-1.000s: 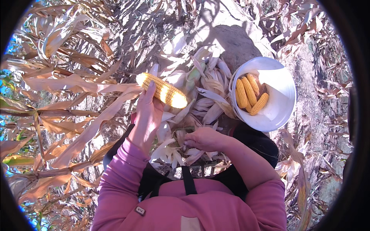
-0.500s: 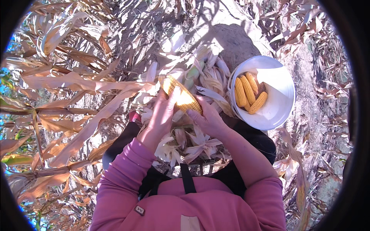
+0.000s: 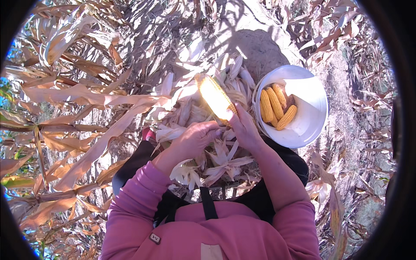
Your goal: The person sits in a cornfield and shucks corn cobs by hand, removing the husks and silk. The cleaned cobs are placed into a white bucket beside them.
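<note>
My right hand grips a yellow corn cob by its near end, and the far end tilts up to the left. The husk is off and sunlight glares on the kernels. My left hand is just below and left of the cob's near end, its fingers curled together near my right hand. What they hold, if anything, is hidden. Under both hands lies a heap of pale dry husks between my knees.
At the right by my knee stands a white bucket with several husked cobs inside. Dry corn stalks and leaves reach in from the left. Bare soil and leaf litter lie ahead.
My left hand has let go of the cob's far part and moved down toward its near end, fingers curling. The cob has shifted right and turned steeper in my right hand.
</note>
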{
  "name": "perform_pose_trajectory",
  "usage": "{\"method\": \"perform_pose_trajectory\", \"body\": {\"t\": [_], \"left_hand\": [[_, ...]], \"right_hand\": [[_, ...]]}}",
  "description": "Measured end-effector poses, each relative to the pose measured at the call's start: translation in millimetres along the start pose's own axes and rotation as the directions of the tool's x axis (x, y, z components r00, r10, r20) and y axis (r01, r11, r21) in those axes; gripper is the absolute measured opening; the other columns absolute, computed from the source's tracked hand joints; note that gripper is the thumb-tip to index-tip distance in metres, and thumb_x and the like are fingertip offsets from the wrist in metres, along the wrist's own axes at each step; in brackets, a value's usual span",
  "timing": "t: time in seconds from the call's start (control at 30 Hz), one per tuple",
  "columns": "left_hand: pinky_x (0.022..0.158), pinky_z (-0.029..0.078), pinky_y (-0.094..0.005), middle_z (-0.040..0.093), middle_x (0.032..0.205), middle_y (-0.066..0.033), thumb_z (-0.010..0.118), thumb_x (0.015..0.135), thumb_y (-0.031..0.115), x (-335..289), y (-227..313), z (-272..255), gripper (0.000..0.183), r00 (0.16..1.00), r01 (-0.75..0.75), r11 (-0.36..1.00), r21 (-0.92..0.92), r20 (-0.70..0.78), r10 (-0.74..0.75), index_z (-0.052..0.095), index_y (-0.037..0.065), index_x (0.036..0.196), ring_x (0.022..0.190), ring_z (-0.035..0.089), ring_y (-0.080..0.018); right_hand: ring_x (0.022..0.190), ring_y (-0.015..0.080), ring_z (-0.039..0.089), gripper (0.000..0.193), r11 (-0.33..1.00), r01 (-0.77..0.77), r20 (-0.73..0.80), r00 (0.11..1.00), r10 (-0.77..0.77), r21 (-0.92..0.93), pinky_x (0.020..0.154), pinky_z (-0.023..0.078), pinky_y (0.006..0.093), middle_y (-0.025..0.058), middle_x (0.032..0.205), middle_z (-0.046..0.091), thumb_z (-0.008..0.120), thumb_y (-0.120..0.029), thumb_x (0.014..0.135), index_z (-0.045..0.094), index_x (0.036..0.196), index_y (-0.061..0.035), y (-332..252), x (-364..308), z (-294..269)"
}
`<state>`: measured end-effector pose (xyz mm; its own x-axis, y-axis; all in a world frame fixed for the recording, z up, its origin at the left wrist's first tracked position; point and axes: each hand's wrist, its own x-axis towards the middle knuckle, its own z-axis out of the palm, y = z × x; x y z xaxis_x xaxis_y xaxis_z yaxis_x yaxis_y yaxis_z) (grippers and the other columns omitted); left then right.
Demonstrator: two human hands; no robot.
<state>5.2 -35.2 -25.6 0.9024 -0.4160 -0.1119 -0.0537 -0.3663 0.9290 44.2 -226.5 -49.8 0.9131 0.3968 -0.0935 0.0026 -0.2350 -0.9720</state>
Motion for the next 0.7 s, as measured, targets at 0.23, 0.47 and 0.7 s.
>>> {"method": "perform_pose_trajectory", "body": {"t": [0.23, 0.47, 0.7], "left_hand": [[0.078, 0.048, -0.0369, 0.062, 0.092, -0.0147, 0.059, 0.092, 0.021, -17.9, 13.6, 6.0, 0.029, 0.690, -0.013, 0.996, -0.090, 0.720, 0.074, 0.056, 0.004, 0.115, 0.086, 0.061, -0.0272], [0.086, 0.050, -0.0350, 0.057, 0.117, -0.0165, 0.069, 0.086, 0.026, -9.0, 8.4, -10.7, 0.066, 0.985, 0.160, 0.986, -0.044, -0.056, -0.162, 0.036, -0.002, 0.136, 0.101, 0.060, -0.0242], [0.064, 0.050, -0.0238, 0.060, 0.092, -0.0030, 0.062, 0.092, 0.016, -1.8, 10.3, -31.2, 0.035, 0.945, 0.000, 0.768, -0.640, -0.252, -0.209, 0.048, 0.000, 0.120, 0.075, 0.059, -0.0086]], "right_hand": [[0.073, 0.0102, 0.052, 0.044, 0.918, -0.122, 0.036, 0.992, 0.117, 0.378, 0.062, 0.042, 0.0231, 0.0059, 0.091, 0.058, 0.038, -0.039, 0.100, 0.048, 0.122, -0.0025, -19.0, 1.8, -11.9], [0.066, 0.0125, 0.049, 0.044, 0.601, -0.323, 0.241, 0.946, 0.215, 0.731, 0.058, 0.037, 0.0256, 0.0062, 0.082, 0.056, 0.033, -0.042, 0.100, 0.049, 0.120, -0.0060, -7.5, -0.9, -12.8], [0.081, 0.0129, 0.053, 0.047, 0.725, -0.356, 0.354, 0.921, 0.165, 0.589, 0.065, 0.044, 0.0250, 0.0071, 0.104, 0.056, 0.033, -0.037, 0.099, 0.044, 0.132, -0.0054, 0.2, -4.8, -12.8]]}}
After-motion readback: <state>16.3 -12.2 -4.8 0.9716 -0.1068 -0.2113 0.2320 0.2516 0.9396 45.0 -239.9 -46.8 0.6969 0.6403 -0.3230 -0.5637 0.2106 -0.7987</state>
